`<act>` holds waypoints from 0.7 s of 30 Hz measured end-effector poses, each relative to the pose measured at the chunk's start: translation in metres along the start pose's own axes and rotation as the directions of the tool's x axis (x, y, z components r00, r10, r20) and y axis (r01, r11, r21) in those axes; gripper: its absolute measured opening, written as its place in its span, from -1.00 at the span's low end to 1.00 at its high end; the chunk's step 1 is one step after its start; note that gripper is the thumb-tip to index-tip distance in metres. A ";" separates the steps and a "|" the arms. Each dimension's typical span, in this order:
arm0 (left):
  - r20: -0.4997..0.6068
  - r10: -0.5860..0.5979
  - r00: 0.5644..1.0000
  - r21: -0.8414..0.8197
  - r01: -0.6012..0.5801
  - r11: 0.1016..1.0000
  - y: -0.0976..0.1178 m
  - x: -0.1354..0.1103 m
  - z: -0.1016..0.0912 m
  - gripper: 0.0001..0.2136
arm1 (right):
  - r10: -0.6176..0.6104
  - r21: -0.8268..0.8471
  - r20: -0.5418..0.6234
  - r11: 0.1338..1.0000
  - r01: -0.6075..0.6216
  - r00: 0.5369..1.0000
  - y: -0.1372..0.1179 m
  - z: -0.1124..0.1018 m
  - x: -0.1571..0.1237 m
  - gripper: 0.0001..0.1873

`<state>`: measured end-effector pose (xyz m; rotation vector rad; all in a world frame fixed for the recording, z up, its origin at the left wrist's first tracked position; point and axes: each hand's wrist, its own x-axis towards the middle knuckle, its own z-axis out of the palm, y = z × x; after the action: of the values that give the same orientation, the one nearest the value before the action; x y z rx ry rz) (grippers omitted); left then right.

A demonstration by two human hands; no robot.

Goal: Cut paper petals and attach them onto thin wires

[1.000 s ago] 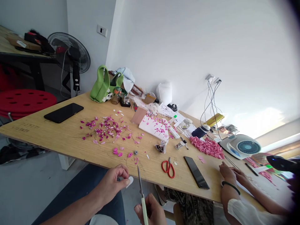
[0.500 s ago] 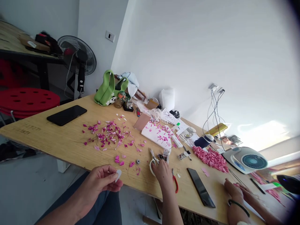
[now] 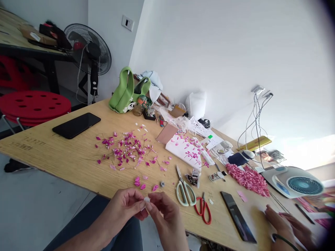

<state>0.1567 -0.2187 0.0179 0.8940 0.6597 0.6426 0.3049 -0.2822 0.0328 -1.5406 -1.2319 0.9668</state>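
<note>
A small white petal-shaped piece (image 3: 147,199) is pinched between the fingertips of my left hand (image 3: 127,205) and my right hand (image 3: 166,214), which meet just off the table's front edge. Both hands are closed on it, and fingers hide part of the piece. Beyond them lie loose magenta petals (image 3: 137,181) and a small grey spool (image 3: 162,184). To the right rest white-handled scissors (image 3: 186,193) and a red-handled cutting tool (image 3: 203,208). A heap of magenta flower pieces with thin stems (image 3: 129,148) spreads over the table further back.
A black phone (image 3: 77,125) lies at left, another phone (image 3: 238,218) at right. A green bag (image 3: 123,94) and a white pad with pink blossoms (image 3: 183,148) stand behind. Another person's hands (image 3: 285,223) are at far right, near pink material (image 3: 247,179) and a small fan (image 3: 293,181).
My right hand has left the scissors and moved left to join my left hand at the white piece. The scissors now lie uncovered. The view has shifted slightly.
</note>
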 end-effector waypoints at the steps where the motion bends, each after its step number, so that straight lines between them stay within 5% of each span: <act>1: 0.010 -0.004 1.000 -0.006 0.004 1.000 0.000 -0.001 0.000 -0.77 | 0.007 0.084 0.003 0.996 -0.007 1.000 0.000 0.008 -0.001 -0.74; 13: 0.019 -0.035 0.999 -0.038 0.036 0.999 -0.003 -0.017 0.010 -0.74 | 0.069 0.373 -0.202 0.928 0.011 0.977 0.012 0.023 -0.014 -0.72; 21: -0.015 0.009 1.000 0.079 -0.008 0.997 -0.009 -0.025 0.012 -0.68 | 0.031 0.354 -0.126 0.935 0.015 0.992 0.021 0.019 -0.025 -0.62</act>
<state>0.1520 -0.2472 0.0219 0.9662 0.6989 0.6349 0.2881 -0.3056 0.0084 -1.2997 -0.9017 1.0150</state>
